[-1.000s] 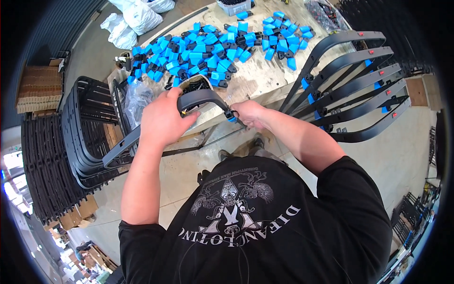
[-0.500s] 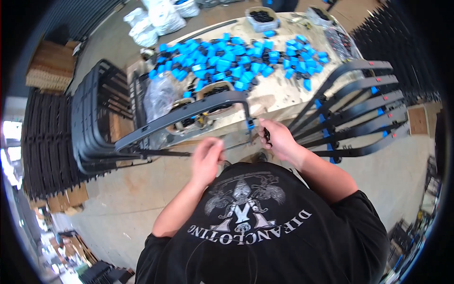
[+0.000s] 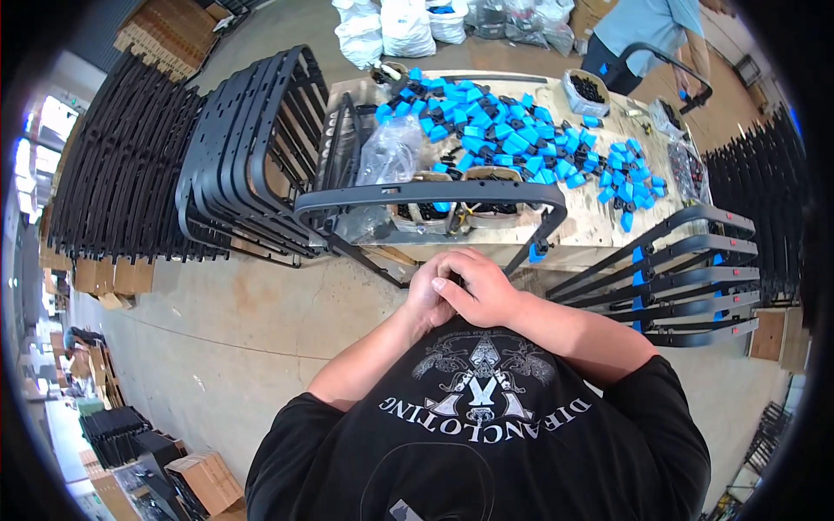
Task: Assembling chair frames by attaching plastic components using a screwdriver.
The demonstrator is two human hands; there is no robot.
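Note:
My left hand and my right hand are together in front of my chest, both closed. The right fingers curl over the left hand, and a dark gap shows between them; what they hold is hidden. Just beyond the hands, a black U-shaped metal frame rests at the near edge of the table. A small blue piece sits on its right leg. Behind the frame's bar, two bins of small black parts are partly covered.
Blue and black caps lie heaped on the wooden table. Black frames are stacked at left; several with blue pieces lean at right. A clear plastic bag is on the table. A co-worker handles a frame at the far right.
My hands were apart, the right one with small black parts near the frame's leg; now they have come together. My view has shifted left, and the co-worker shows more fully.

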